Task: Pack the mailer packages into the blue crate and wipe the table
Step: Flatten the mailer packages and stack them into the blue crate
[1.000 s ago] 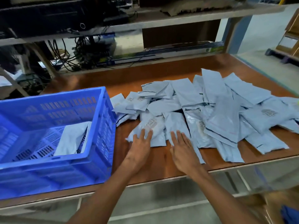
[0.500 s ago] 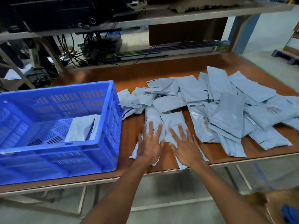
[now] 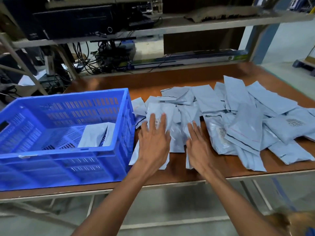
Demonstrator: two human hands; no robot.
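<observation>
Several pale blue mailer packages lie in a loose heap across the right half of the brown table. The blue crate stands on the table's left and holds one mailer leaning against its right wall. My left hand lies flat with spread fingers on a labelled mailer just right of the crate. My right hand rests flat on the neighbouring mailer. Both mailers sit near the table's front edge.
A metal shelf unit stands behind the table with dark electronics, cables and long flat boxes. The table's front edge runs just below my wrists. Bare brown tabletop shows behind the crate and the heap.
Both hands have slid two mailers toward the front edge and leftward, closer to the crate, staying flat on top of them. The view has shifted, bringing the crate nearer the centre.
</observation>
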